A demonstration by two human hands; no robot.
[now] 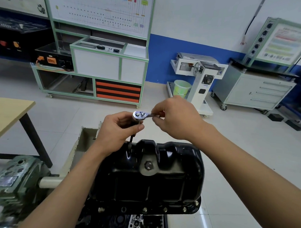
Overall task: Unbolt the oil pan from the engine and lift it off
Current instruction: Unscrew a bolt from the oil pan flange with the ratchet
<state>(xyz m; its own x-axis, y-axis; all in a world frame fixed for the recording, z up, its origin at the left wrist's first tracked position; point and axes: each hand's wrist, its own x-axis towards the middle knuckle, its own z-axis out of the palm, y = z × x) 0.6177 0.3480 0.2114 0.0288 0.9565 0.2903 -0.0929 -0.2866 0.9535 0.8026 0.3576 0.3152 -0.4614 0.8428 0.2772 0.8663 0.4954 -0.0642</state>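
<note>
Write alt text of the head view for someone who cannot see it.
The left hand grips the extension under a ratchet while the right hand pinches its handle, at the far edge of a black oil pan. Bolts sit along its near flange.

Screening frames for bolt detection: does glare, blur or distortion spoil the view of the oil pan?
Head view: mostly sharp; white glare patches on the glossy oil pan, its rim bolts readable; ratchet head gleams; wide-angle lens bows the cabinets and floor toward the edges.
</note>
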